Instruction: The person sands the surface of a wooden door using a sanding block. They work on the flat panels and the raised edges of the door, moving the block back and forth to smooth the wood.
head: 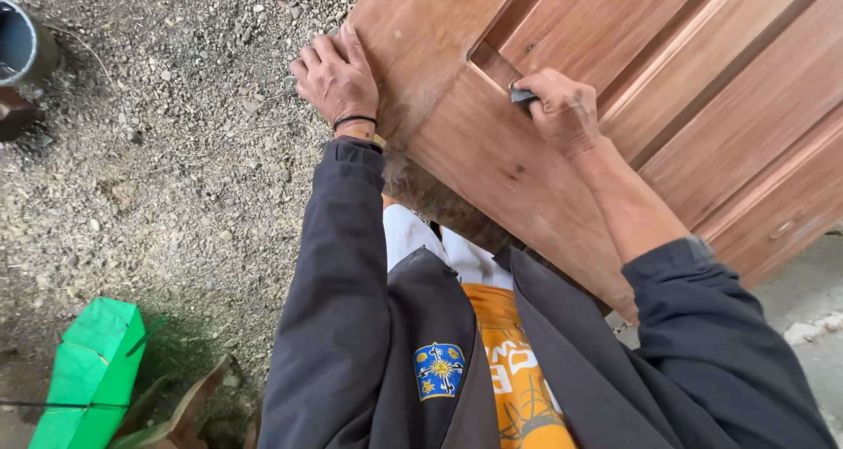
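Observation:
A large reddish-brown wooden door (667, 107) with recessed panels lies tilted in front of me, filling the upper right. My left hand (336, 79) rests flat on the door's left edge, fingers spread over the corner, a black band on the wrist. Closed around a small dark piece, probably sandpaper (523, 97), my right hand (565, 111) presses it into the corner of a recessed panel groove. Both arms wear dark jacket sleeves.
Gravelly dirt ground (176, 150) spreads to the left. A green plastic object (92, 374) sits at lower left, with a dark round container (22, 50) at the upper left edge. A strip of concrete floor (808, 326) shows at lower right.

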